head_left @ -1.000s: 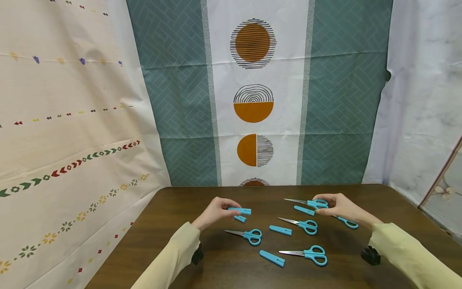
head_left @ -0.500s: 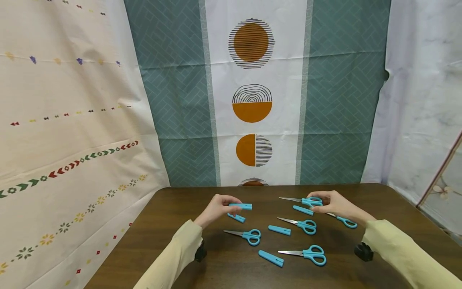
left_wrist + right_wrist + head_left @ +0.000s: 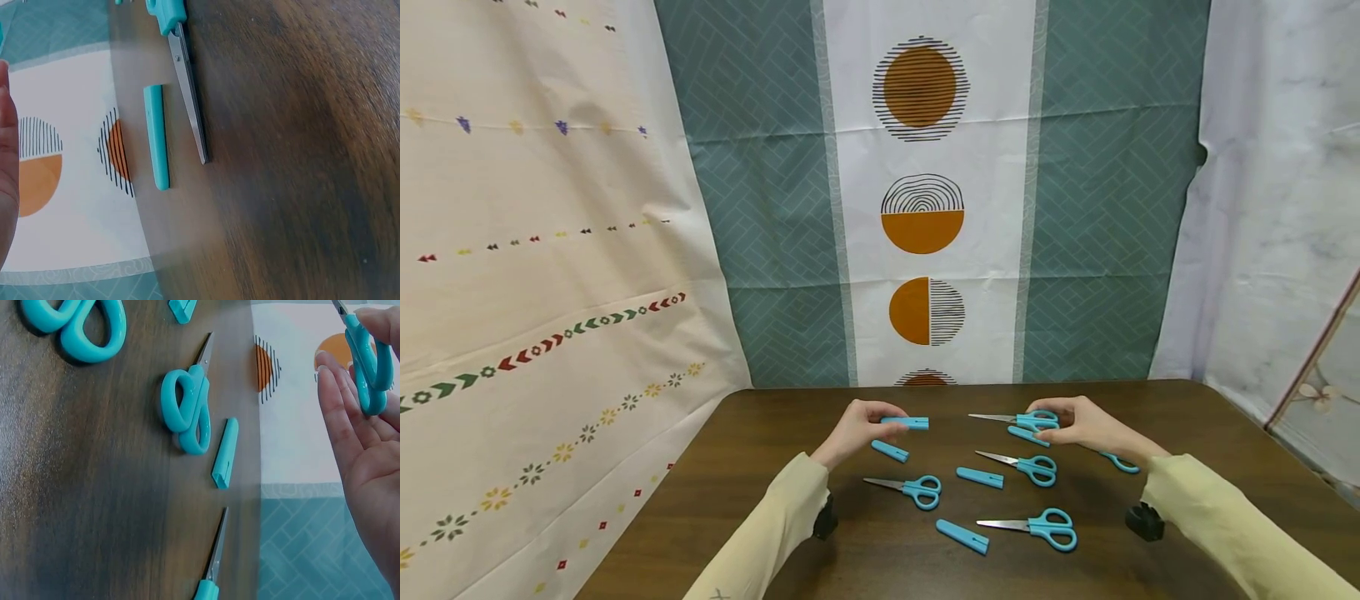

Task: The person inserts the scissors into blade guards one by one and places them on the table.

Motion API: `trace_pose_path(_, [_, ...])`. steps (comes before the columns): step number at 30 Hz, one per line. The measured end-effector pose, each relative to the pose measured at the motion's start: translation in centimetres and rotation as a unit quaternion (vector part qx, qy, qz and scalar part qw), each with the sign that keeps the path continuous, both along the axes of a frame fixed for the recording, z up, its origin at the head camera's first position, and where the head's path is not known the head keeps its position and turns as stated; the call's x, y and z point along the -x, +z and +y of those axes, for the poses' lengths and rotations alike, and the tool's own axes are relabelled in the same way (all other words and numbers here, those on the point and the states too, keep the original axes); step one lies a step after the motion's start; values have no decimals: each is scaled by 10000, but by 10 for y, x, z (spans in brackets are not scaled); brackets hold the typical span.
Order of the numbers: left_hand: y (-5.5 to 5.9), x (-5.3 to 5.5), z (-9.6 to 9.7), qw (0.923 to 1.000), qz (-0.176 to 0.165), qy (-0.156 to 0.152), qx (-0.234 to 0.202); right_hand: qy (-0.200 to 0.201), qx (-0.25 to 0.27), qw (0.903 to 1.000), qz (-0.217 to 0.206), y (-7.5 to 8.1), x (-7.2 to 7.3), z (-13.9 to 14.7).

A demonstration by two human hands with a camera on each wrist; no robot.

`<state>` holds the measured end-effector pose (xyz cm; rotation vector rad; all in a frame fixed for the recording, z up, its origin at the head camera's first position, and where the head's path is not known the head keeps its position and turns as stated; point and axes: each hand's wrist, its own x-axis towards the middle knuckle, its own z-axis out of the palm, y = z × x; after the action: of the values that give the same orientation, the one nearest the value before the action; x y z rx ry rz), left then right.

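A dark brown wooden table [image 3: 880, 554] with rounded far corners spreads across the lower frame before you, light glinting on its grain at upper right in your left wrist view. Beyond it, a creased fabric hanging [image 3: 1112, 333] fills your centre: a white panel [image 3: 992, 208] printed with orange-and-black circles [image 3: 922, 233], flanked by teal bands [image 3: 760, 192] in a brickwork pattern. Cream cloth [image 3: 512, 183] with rows of small coloured motifs covers your left; a whitish, marbled drape [image 3: 1285, 167] hangs at right, above a brown diagonal line [image 3: 1308, 358].
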<state>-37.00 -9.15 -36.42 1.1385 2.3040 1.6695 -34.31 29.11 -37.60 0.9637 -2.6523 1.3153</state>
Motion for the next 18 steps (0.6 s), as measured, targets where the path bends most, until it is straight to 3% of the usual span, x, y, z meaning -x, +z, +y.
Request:
trace_pose_path(10, [1, -1, 3, 9998, -45, -117, -127, 489, 113, 9987, -39, 4, 3, -12])
trace_pose_path(18, [0, -1, 5, 9996, -73, -239, -97, 576, 137, 9982, -73, 6, 3, -21])
